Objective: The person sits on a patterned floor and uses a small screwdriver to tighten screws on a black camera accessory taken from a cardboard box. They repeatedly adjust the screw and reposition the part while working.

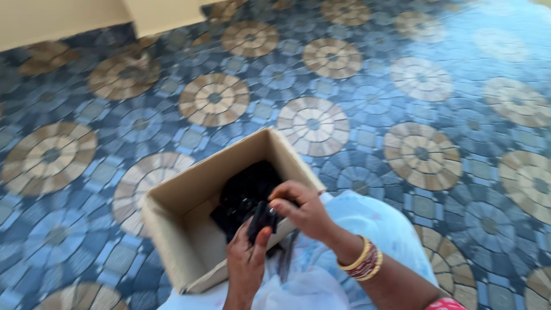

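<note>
Both hands meet over an open cardboard box on the patterned floor — a small black object, blurred, is pinched between them at the box's near edge. The left hand closes on it from below; the right hand, bangled, grips from above. More dark stuff fills the box — hard to identify.

Box walls around black bundle

Open brown cardboard box on the patterned floor, flaps up.
</note>
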